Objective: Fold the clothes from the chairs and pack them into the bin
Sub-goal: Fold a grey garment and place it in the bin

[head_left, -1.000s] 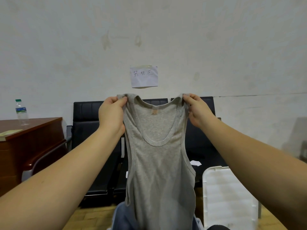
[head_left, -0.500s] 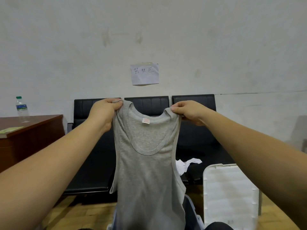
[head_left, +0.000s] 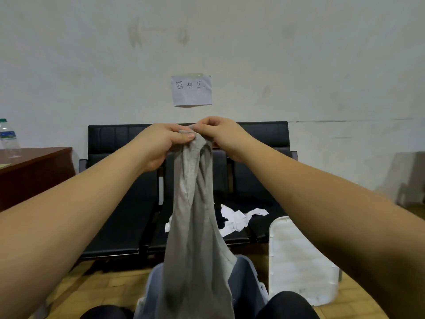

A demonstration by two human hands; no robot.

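Observation:
A grey tank top [head_left: 194, 226] hangs lengthwise in front of me, folded in half along its length. My left hand [head_left: 161, 143] and my right hand [head_left: 220, 134] meet at its top, both pinching the shoulder straps together. Its lower end drops into the blue-grey bin [head_left: 246, 282] near my knees. Behind it stands a row of black chairs [head_left: 124, 203]. A white garment [head_left: 239, 218] and a dark garment [head_left: 259, 203] lie on the chair seats to the right.
The bin's white lid [head_left: 296, 261] leans upright at the right. A brown wooden desk [head_left: 34, 171] with a water bottle [head_left: 9, 139] stands at the left. A paper note [head_left: 191, 90] hangs on the wall. The floor is wood parquet.
My hands have come together from shoulder-width apart, bringing the two straps of the tank top together so it now hangs folded in half. The view has tilted slightly down.

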